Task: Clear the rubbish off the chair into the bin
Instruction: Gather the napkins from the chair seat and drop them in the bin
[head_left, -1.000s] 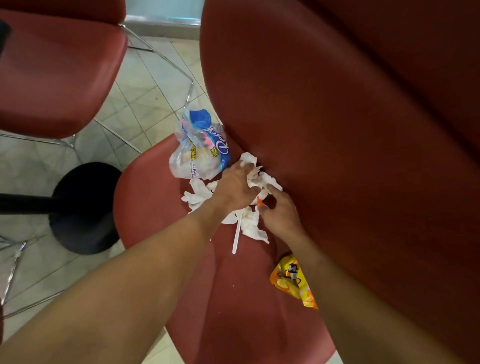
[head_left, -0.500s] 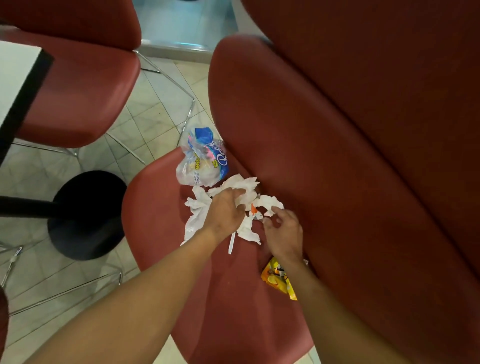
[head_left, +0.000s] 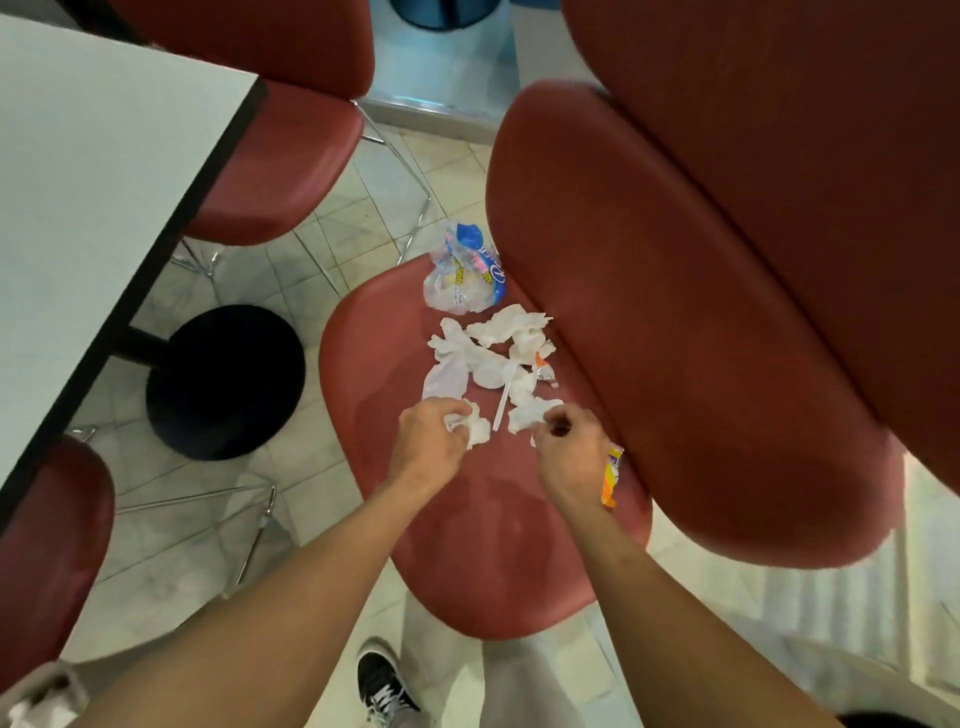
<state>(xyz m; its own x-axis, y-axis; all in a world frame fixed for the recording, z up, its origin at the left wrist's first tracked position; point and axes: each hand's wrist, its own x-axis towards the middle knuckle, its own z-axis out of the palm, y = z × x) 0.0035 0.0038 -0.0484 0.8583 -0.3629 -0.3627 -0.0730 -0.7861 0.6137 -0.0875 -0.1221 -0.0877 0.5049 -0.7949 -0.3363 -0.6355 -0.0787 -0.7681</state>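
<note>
The left hand (head_left: 434, 441) was curled around a crumpled tissue (head_left: 475, 427); the right hand (head_left: 563, 447) pinched another tissue scrap (head_left: 524, 418). Both worked mid-seat on the chair (head_left: 467, 545). Remaining tissues (head_left: 498, 343) and a plastic spoon (head_left: 503, 402) lay toward the backrest edge, a plastic bag (head_left: 462, 275) at the seat's far edge, an orange wrapper (head_left: 612, 475) at the backrest junction. Recommended: gather scraps inward into one wad before lifting, so none drops to the floor. No bin could be identified with certainty.

left hand (head_left: 431, 441) grips tissue (head_left: 475, 428) | right hand (head_left: 563, 452) curled at tissues (head_left: 527, 415) | red chair (head_left: 467, 545)
</note>
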